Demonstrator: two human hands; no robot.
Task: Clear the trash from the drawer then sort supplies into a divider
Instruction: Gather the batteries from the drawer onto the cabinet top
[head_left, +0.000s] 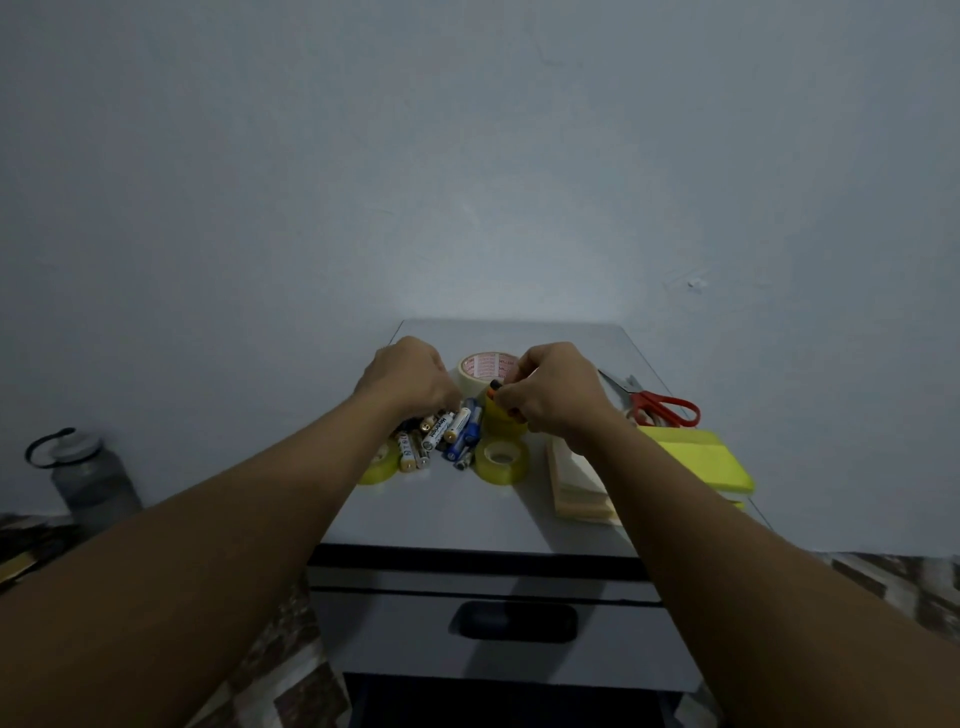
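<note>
Head view, notes taken at the cabinet.

A: Where are the supplies?

B: Out on the worktop, above the drawer. The drawer front looks pushed in. No divider in sight. I'd guess things were laid out here to be grouped by kind before sorting.

A: Hands?

B: The left hand is curled down over the heap of batteries. Its fingertips are hidden, so I cannot tell whether that grip has closed on anything. The right hand has its grip pinched on an orange-and-black piece, likely a battery, just above a yellow tape roll.

A: Other groups?

B: 2 more clear rolls flank the heap, and a wide tape roll sits behind it. The scissors, sticky notes and a paper pad are kept to the right.

A: Any writing?

B: 1 white battery has black lettering along its side, too small to read with confidence. The wide roll's core has red print, unreadable.
</note>
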